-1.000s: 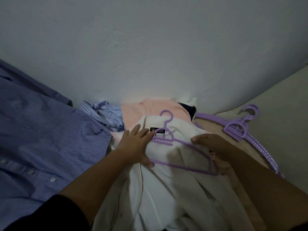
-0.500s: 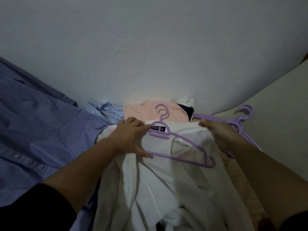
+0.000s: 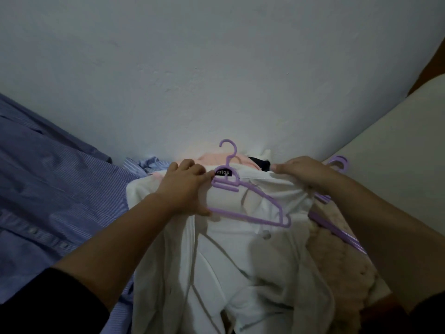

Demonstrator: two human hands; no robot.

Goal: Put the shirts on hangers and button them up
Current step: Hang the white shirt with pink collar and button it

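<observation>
Head view looks down on a white shirt (image 3: 231,266) lying open, front up, in the middle of a soft surface, its collar end toward the wall (image 3: 216,68). A purple hanger (image 3: 248,201) lies on the upper part of the shirt, hook pointing at the wall, its right shoulder end bare on top of the cloth. A black label (image 3: 223,173) shows at the collar just behind the hanger's neck.

The left hand (image 3: 185,186) has its fingers curled over the shirt's left shoulder and the left side of the hanger, thumb touching the bottom bar. The right hand (image 3: 303,174) grips a bunch of the shirt's right shoulder cloth, fingers closed round it, just beside the hanger's right arm.

Behind the collar sits a pink garment (image 3: 216,158), with something dark next to it. A blue striped shirt (image 3: 53,194) with a row of buttons spreads out at the left, and a crumpled piece of striped cloth lies near the wall. More purple hangers (image 3: 337,233) lie to the right under the right forearm, over a fuzzy beige blanket (image 3: 342,268). A cream cushion (image 3: 395,165) stands at the far right.
</observation>
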